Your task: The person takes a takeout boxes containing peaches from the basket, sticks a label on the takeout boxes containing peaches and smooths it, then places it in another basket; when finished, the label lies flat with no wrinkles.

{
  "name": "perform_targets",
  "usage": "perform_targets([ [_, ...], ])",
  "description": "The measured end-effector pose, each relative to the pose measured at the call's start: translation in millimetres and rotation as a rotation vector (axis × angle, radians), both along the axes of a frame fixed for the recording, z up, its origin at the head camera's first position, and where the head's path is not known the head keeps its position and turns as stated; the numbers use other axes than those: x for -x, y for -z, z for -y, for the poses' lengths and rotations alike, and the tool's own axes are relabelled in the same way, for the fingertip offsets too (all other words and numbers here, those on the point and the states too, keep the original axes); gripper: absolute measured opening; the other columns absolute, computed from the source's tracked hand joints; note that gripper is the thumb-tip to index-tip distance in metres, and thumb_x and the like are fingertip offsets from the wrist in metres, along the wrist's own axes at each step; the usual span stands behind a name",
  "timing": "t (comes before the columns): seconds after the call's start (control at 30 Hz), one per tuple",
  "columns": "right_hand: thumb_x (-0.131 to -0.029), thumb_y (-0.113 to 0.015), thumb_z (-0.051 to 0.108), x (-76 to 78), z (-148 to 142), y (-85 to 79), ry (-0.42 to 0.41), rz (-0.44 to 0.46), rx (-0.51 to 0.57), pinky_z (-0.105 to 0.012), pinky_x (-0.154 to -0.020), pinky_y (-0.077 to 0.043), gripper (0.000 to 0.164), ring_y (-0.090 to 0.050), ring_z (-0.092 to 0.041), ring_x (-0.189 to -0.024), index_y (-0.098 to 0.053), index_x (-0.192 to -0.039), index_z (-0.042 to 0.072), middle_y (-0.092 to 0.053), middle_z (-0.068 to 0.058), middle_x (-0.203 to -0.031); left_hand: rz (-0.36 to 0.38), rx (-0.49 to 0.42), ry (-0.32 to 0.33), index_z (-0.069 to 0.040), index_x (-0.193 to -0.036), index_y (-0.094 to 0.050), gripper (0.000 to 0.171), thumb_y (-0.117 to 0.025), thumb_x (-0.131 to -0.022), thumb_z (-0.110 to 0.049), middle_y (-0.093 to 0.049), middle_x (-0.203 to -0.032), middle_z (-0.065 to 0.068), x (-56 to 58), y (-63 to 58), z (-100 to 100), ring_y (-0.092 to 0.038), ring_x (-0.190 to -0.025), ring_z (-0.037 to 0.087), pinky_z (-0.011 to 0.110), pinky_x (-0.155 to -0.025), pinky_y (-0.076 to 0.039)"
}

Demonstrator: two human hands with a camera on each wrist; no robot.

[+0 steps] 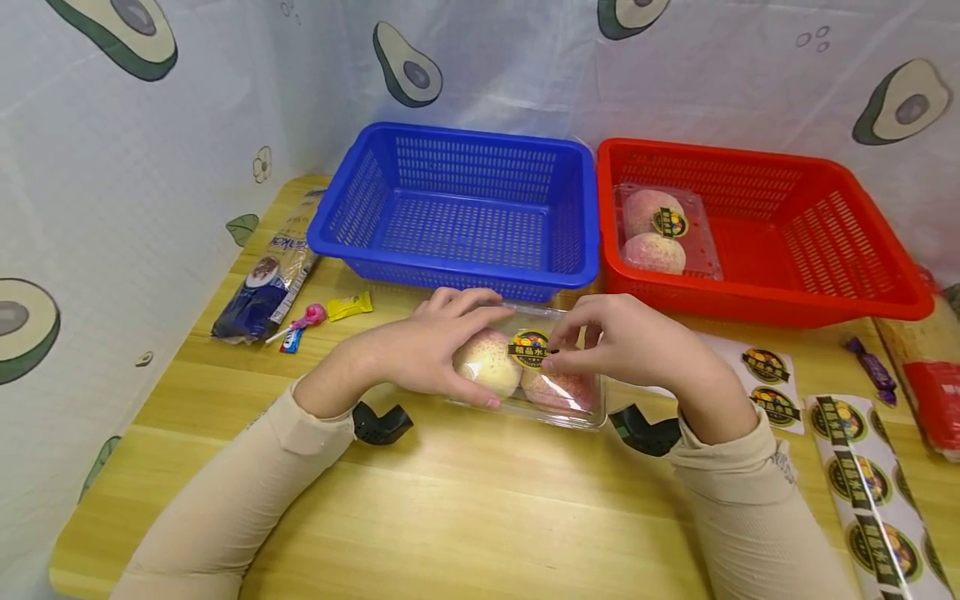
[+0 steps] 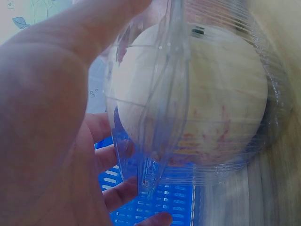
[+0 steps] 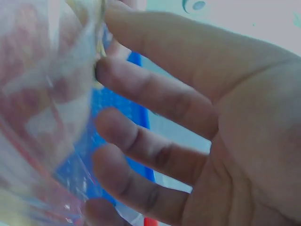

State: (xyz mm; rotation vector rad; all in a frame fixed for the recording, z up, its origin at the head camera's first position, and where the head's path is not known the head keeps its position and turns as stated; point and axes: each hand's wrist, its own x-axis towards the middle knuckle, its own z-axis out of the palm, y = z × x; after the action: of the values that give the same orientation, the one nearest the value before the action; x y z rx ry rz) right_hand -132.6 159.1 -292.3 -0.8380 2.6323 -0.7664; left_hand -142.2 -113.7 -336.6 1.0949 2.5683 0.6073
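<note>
A clear plastic fruit box (image 1: 592,418) lies on the table with two peaches inside, one pale yellow peach (image 1: 486,368) and one redder peach (image 1: 557,393). My left hand (image 1: 427,350) holds the box's left end, thumb along the near side and fingers over the far side. On the lid, between the peaches, sits a black-and-gold fruit sticker (image 1: 529,348). With thumb and index finger, my right hand (image 1: 633,342) pinches the sticker's right edge against the lid. The right wrist view shows the other right fingers (image 3: 155,155) loosely bent beside the box wall.
Behind the box stand a blue basket (image 1: 457,265) and a red basket (image 1: 750,300), the red one holding another boxed pair of peaches (image 1: 654,252). Sticker sheets (image 1: 862,492) lie at right, near a purple candy (image 1: 873,371). A snack bag (image 1: 262,292), lollipop (image 1: 311,315) and yellow candy (image 1: 349,306) lie left.
</note>
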Motion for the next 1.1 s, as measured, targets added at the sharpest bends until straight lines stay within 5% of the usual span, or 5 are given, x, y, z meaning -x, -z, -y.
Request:
perform_targets([
  [0.3,-0.083,-0.085,0.027,-0.5,5.3,3.6,0.034,-0.008,-0.014,-0.035,-0.063,-0.048,0.016,-0.055,-0.019,-0.076,-0.079,-0.095,0.019,-0.061,0.001,-0.086,-0.008,0.005,0.002,-0.025,-0.159,-0.031,0.105,-0.070,-0.076,-0.075,-0.020,-0.162,0.001,-0.4,0.7,-0.4,-0.026,-0.133,0.026,0.055,-0.109,-0.026],
  [0.77,-0.091,-0.075,0.023,-4.1,8.4,1.4,-0.055,0.010,-0.029,-0.034,-0.064,-0.045,0.025,-0.050,-0.017,-0.075,-0.075,-0.115,0.018,-0.052,-0.001,-0.084,-0.012,0.001,0.003,-0.025,-0.159,-0.031,0.105,-0.071,-0.076,-0.074,-0.020,-0.162,0.001,-0.5,0.4,-0.3,-0.026,-0.133,0.026,0.055,-0.110,-0.026],
  [1.1,-0.090,-0.077,0.026,-2.0,-0.6,-0.2,-0.016,0.028,-0.040,-0.035,-0.066,-0.050,0.031,-0.057,-0.018,-0.079,-0.074,-0.119,0.017,-0.058,0.000,-0.090,-0.021,0.000,0.005,-0.024,-0.159,-0.031,0.105,-0.072,-0.076,-0.074,-0.021,-0.162,0.001,-1.2,0.4,-1.3,-0.027,-0.133,0.027,0.054,-0.110,-0.026],
])
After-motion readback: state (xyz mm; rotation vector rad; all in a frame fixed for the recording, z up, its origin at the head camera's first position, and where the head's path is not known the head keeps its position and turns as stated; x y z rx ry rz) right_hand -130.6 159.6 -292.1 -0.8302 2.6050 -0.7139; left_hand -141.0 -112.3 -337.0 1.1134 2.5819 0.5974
